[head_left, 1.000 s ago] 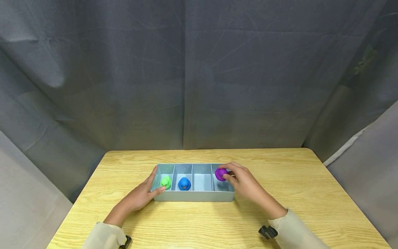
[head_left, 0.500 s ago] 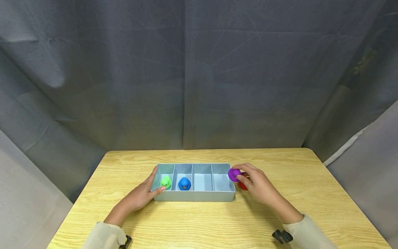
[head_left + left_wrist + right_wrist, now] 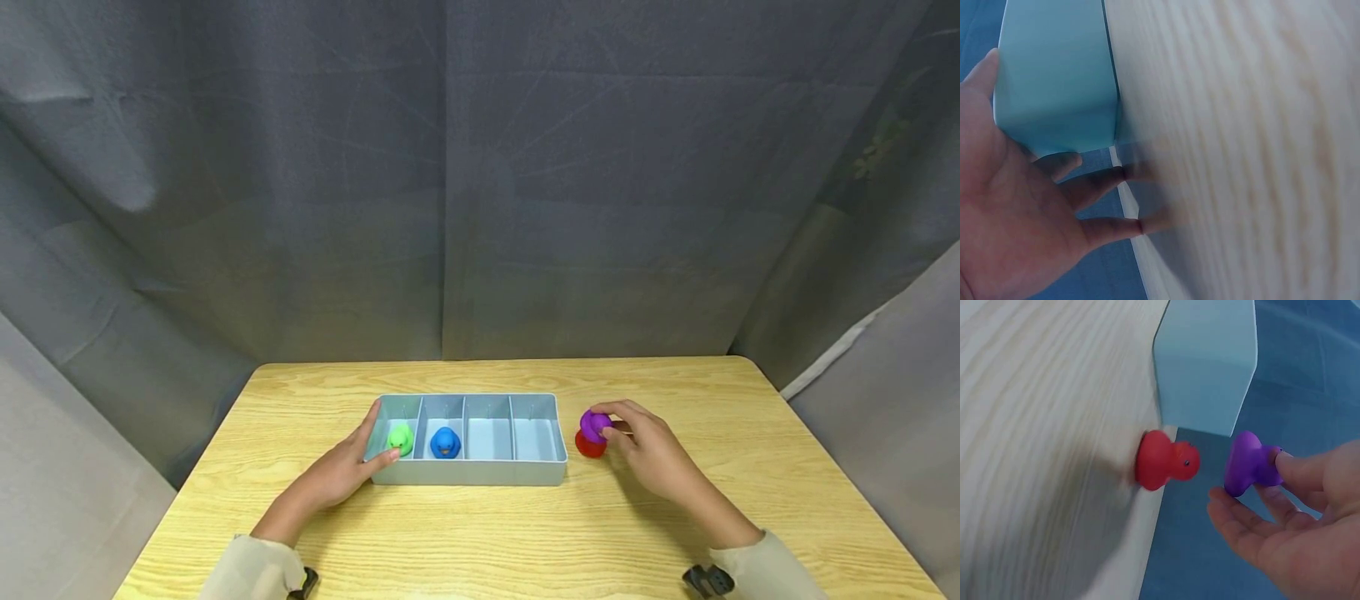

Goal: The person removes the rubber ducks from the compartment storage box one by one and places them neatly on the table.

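My right hand (image 3: 651, 446) pinches a purple rubber duck (image 3: 1246, 464) at its head, between thumb and fingers. A red rubber duck (image 3: 1163, 460) stands on the table just right of the box, and the purple one is held above it, apart from it in the right wrist view. My left hand (image 3: 341, 471) rests on the left end of a grey-blue divided box (image 3: 468, 473), its fingers fairly straight and the thumb over the front rim. A green duck (image 3: 401, 438) sits in the leftmost compartment, a blue duck (image 3: 446, 443) in the one beside it. Both compartments to the right are bare.
The box stands on a light wooden table (image 3: 465, 542), well back from its front edge. Grey curtains (image 3: 450, 208) hang behind the table and along both sides. Dark wrist devices (image 3: 707, 581) show at the sleeves.
My right hand has carried the purple duck rightward, from over the box's rightmost compartment to above the red duck, which has come into sight. The left hand and the box have stayed put.
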`<state>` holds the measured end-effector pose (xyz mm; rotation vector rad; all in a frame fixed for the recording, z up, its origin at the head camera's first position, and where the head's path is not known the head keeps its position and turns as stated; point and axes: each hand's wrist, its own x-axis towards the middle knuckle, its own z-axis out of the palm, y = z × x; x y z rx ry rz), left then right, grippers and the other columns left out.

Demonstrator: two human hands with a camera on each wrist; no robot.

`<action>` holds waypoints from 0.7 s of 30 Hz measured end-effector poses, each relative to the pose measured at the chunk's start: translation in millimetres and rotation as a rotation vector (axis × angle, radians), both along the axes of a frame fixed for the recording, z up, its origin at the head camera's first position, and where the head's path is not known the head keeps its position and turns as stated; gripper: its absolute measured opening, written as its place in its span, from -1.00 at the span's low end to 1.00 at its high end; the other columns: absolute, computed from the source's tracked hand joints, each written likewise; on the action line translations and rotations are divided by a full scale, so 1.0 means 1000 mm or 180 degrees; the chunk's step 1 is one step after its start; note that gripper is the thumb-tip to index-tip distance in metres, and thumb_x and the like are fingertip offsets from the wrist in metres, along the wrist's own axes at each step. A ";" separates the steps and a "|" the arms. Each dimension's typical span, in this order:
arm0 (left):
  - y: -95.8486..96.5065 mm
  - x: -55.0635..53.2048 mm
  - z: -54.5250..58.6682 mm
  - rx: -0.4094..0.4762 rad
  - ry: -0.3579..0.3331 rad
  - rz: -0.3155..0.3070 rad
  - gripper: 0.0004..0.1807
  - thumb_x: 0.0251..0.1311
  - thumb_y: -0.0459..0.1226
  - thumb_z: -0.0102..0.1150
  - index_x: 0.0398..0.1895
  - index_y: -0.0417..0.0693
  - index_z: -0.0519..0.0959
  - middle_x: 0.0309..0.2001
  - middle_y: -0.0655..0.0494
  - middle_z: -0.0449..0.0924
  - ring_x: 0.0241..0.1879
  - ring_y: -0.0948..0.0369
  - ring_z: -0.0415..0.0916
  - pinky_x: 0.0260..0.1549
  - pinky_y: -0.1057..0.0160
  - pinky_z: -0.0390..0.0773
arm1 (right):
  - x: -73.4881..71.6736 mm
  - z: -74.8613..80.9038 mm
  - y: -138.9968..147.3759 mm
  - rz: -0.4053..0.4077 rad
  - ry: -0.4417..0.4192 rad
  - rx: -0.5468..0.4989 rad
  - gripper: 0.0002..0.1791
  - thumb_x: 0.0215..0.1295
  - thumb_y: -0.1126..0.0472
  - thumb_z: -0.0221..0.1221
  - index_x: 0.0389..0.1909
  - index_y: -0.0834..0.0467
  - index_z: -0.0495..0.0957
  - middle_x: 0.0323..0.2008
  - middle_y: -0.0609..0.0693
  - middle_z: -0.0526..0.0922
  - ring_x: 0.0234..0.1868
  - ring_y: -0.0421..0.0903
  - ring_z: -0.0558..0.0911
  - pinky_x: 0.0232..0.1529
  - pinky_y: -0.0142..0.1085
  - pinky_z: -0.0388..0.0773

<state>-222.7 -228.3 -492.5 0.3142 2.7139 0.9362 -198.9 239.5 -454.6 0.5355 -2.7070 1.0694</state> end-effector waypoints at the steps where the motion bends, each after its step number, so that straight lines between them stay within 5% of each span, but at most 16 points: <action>1: 0.000 0.000 0.000 0.0005 -0.0001 0.0004 0.01 0.46 0.30 -0.06 0.66 0.43 -0.49 0.66 -0.17 -0.23 0.58 -0.28 -0.07 0.42 -0.41 0.05 | 0.000 -0.001 0.002 -0.0007 -0.0003 0.0004 -0.69 0.45 0.45 0.18 0.16 0.26 0.59 0.06 0.13 0.65 0.10 0.19 0.70 0.04 -0.03 0.67; 21: 0.000 0.001 0.001 0.0014 0.0049 0.0001 0.01 0.47 0.30 -0.06 0.67 0.39 -0.46 0.65 -0.21 -0.18 0.56 -0.30 -0.04 0.41 -0.40 0.09 | -0.005 -0.021 0.038 -0.0231 -0.0220 0.0123 -0.67 0.46 0.44 0.17 0.20 0.29 0.57 0.15 0.25 0.62 0.12 0.31 0.66 0.03 0.08 0.66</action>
